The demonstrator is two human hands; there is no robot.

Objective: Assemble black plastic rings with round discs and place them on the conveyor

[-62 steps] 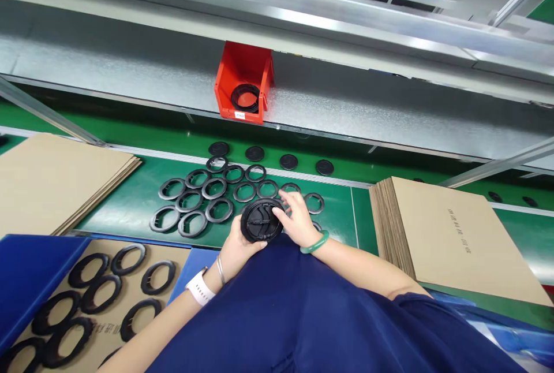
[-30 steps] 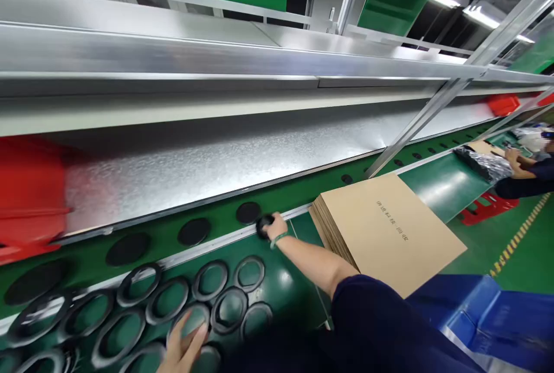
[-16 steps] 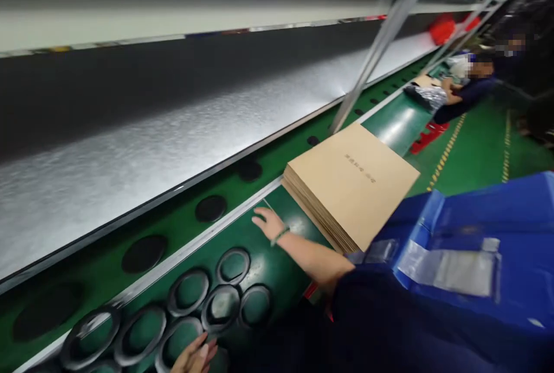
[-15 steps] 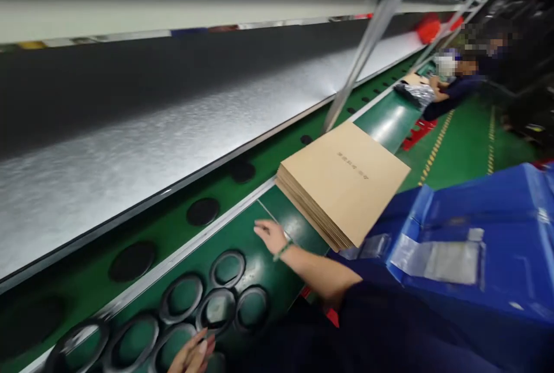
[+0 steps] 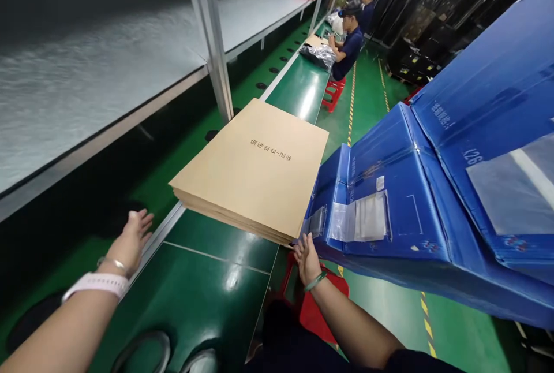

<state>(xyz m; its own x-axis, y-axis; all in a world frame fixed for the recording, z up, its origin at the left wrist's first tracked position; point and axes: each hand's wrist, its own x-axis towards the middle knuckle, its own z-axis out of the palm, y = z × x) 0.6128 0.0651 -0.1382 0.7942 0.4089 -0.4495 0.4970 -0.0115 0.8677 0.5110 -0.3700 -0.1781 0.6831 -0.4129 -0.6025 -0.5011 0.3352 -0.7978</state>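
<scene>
Your left hand (image 5: 130, 239) is stretched out over the silver rail at the far edge of the green work table (image 5: 208, 286), fingers spread wide and holding nothing. It hovers just short of a black round disc (image 5: 116, 216) that lies in shadow on the green conveyor belt (image 5: 173, 159). The disc is too dark for you to make out any detail. A white watch strap (image 5: 96, 284) and a thin silver bangle (image 5: 111, 262) sit on that wrist.

Your right hand (image 5: 308, 257) is low at the table's near edge, with a green bangle (image 5: 314, 282) on the wrist. Its fingers are loosely extended and empty, pointing up at the near corner of the stack of flat tan cardboard sheets (image 5: 255, 168). You cannot tell whether the fingertips touch the stack or stop just beside it. The stack lies flat on the table, with its corner overhanging the edge. Close on its right, a folded blue plastic crate (image 5: 389, 176) with a clear pouch (image 5: 363, 217) leans at a slant.

Two black plastic rings (image 5: 147, 345) lie on the table at the bottom of the view. A red stool (image 5: 322, 304) stands below your right forearm. Beyond the stack rises a grey metal post (image 5: 212, 38) beside the galvanised shelf (image 5: 86, 84). Far down the line, a seated person in dark blue (image 5: 348, 44) works at the belt.
</scene>
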